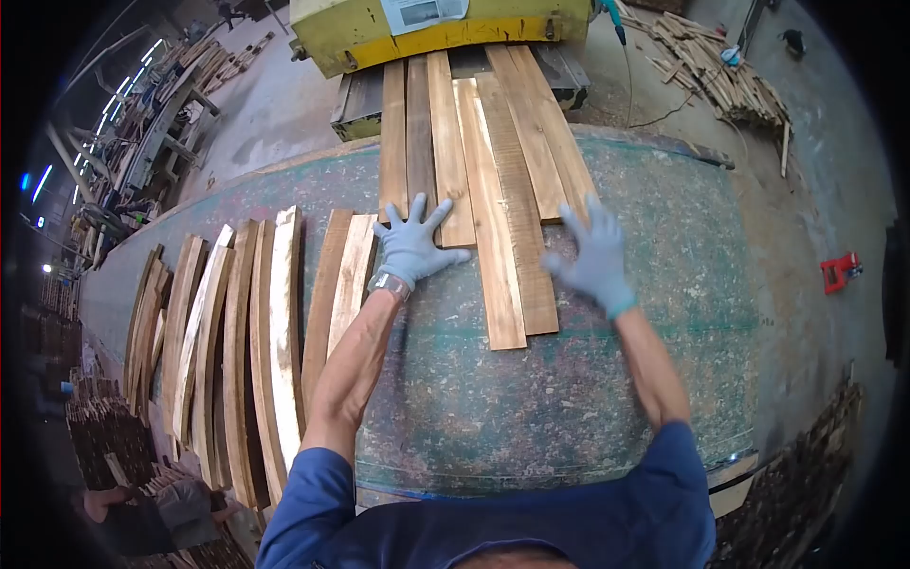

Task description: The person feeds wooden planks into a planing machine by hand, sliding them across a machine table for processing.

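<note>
Resting flat with its fingers spread wide, the left hand, in a pale blue glove, lies on the near ends of the leftmost planks and grips nothing. The right hand, also gloved and open with spread fingers, is blurred at the 3 o'clock edge of the same planks; I cannot tell if it touches them. The planks lie side by side between the two hands. Their long axis runs from 12 to 6 o'clock, and the far ends reach the yellow machine at 12 o'clock. They are flat, narrow strips of sawn wood, some brown and some pale. The table under them is green, worn and speckled. At 9 o'clock a row of similar boards lies on it.
</note>
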Demonstrator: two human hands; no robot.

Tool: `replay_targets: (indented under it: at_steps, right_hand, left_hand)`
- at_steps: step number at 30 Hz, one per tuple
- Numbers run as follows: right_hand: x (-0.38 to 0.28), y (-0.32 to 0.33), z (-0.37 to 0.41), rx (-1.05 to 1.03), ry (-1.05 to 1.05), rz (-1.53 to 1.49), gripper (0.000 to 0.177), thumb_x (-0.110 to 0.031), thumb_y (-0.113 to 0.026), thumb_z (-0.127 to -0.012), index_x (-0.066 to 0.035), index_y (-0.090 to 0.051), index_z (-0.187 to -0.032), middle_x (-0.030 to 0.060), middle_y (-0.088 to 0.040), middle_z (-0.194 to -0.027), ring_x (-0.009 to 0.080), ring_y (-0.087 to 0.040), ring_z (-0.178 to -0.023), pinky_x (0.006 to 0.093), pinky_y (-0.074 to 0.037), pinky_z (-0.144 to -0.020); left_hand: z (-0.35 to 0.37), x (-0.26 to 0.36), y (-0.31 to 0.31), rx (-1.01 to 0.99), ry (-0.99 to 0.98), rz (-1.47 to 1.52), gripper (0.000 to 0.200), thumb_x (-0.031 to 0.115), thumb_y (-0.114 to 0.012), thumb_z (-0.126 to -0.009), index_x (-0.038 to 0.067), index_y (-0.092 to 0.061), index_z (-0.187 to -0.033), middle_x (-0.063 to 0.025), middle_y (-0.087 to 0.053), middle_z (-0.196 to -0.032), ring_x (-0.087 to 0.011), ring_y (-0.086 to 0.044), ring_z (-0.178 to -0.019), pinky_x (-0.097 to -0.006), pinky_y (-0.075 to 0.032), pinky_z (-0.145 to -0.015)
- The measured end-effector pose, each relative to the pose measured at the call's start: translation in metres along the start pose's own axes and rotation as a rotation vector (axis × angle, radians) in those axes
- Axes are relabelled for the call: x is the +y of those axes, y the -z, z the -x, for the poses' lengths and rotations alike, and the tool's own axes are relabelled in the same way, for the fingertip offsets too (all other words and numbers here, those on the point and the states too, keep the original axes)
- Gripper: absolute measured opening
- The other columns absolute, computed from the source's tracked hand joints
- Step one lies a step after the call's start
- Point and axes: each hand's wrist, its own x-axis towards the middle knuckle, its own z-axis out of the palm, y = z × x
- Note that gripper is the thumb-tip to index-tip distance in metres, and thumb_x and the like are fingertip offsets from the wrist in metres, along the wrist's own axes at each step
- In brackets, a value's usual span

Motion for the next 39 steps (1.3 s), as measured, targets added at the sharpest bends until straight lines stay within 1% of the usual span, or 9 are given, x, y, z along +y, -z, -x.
replay_targets:
  at_steps: [3, 7, 15, 21, 24, 27, 31, 34, 39]
  right_hand:
    - [-0.077, 0.022, 0.080, -0.251, 0.142, -0.002, 0.097, -0.078, -0.067, -0.065, -0.025, -0.049, -0.143, 0.0284, -0.026, -0.152, 0.0515, -0.031, -0.133, 0.0635, -0.023, -0.108]
    - [-0.095, -0.013, 0.090, -0.084, 0.097, -0.081, 0.096, -0.077, -0.069, -0.061, -0.024, -0.053, -0.140, 0.0277, -0.034, -0.147, 0.0521, -0.031, -0.132, 0.0633, -0.024, -0.107]
    - [-0.074, -0.062, -0.020, 0.039, 0.109, -0.044, 0.075, -0.055, -0.071, -0.064, -0.015, -0.062, -0.127, 0.0222, -0.049, -0.131, 0.0378, -0.039, -0.129, 0.0496, -0.027, -0.106]
    - [-0.044, -0.096, -0.094, 0.121, 0.329, -0.199, 0.073, -0.058, -0.071, -0.068, -0.015, -0.062, -0.127, 0.0242, -0.048, -0.136, 0.0391, -0.039, -0.131, 0.0497, -0.023, -0.112]
    - [-0.032, -0.046, -0.065, 0.351, -0.013, -0.185, 0.079, -0.064, -0.073, -0.067, -0.019, -0.061, -0.130, 0.0239, -0.043, -0.143, 0.0418, -0.038, -0.133, 0.0530, -0.030, -0.108]
    - [-0.001, -0.027, -0.020, 0.222, -0.282, 0.151, 0.082, -0.069, -0.075, -0.062, -0.022, -0.062, -0.129, 0.0216, -0.042, -0.143, 0.0449, -0.037, -0.131, 0.0559, -0.034, -0.103]
    - [0.007, -0.054, -0.053, 0.054, -0.219, 0.128, 0.083, -0.073, -0.077, -0.055, -0.024, -0.064, -0.122, 0.0185, -0.043, -0.140, 0.0448, -0.036, -0.128, 0.0566, -0.034, -0.103]
    - [0.024, -0.071, -0.094, 0.019, -0.186, 0.062, 0.083, -0.071, -0.081, -0.050, -0.020, -0.067, -0.113, 0.0162, -0.047, -0.137, 0.0403, -0.037, -0.127, 0.0533, -0.034, -0.105]
    - [0.034, -0.085, -0.138, -0.032, -0.174, 0.083, 0.083, -0.073, -0.078, -0.054, -0.020, -0.065, -0.117, 0.0159, -0.046, -0.139, 0.0398, -0.037, -0.127, 0.0523, -0.033, -0.106]
  left_hand:
    - [0.000, 0.000, 0.000, 0.008, -0.020, -0.077, 0.106, 0.079, -0.073, -0.056, 0.040, -0.039, -0.148, -0.0101, -0.028, -0.159, -0.0558, -0.014, -0.142, -0.0732, -0.006, -0.109]
    - [-0.008, -0.002, -0.009, 0.064, -0.056, -0.085, 0.105, 0.079, -0.073, -0.056, 0.040, -0.040, -0.148, -0.0119, -0.028, -0.159, -0.0583, -0.014, -0.140, -0.0736, -0.005, -0.109]
    - [-0.023, -0.011, -0.014, 0.088, -0.054, -0.049, 0.105, 0.081, -0.072, -0.054, 0.042, -0.042, -0.146, -0.0127, -0.029, -0.158, -0.0593, -0.011, -0.141, -0.0723, -0.002, -0.110]
    - [-0.057, -0.020, -0.012, 0.073, -0.061, 0.030, 0.103, 0.082, -0.070, -0.055, 0.044, -0.040, -0.146, -0.0116, -0.026, -0.159, -0.0597, -0.007, -0.142, -0.0733, 0.000, -0.110]
    - [-0.053, -0.016, -0.004, 0.112, -0.071, -0.029, 0.101, 0.082, -0.070, -0.056, 0.043, -0.043, -0.145, -0.0107, -0.029, -0.158, -0.0584, -0.008, -0.142, -0.0741, 0.003, -0.109]
    - [-0.045, -0.011, -0.014, 0.120, -0.066, -0.029, 0.100, 0.082, -0.070, -0.056, 0.042, -0.044, -0.144, -0.0108, -0.029, -0.158, -0.0587, -0.009, -0.142, -0.0750, 0.004, -0.109]
    - [-0.059, -0.008, -0.015, 0.134, -0.041, -0.009, 0.099, 0.082, -0.069, -0.056, 0.043, -0.046, -0.144, -0.0110, -0.028, -0.159, -0.0587, -0.012, -0.141, -0.0758, 0.004, -0.108]
    - [-0.076, -0.012, -0.012, 0.161, -0.028, -0.029, 0.096, 0.082, -0.071, -0.054, 0.043, -0.051, -0.140, -0.0087, -0.034, -0.155, -0.0498, -0.021, -0.138, -0.0714, -0.002, -0.109]
    - [-0.119, -0.021, -0.012, 0.194, -0.028, -0.032, 0.093, 0.081, -0.072, -0.054, 0.043, -0.053, -0.137, -0.0070, -0.038, -0.153, -0.0411, -0.028, -0.136, -0.0645, -0.008, -0.111]
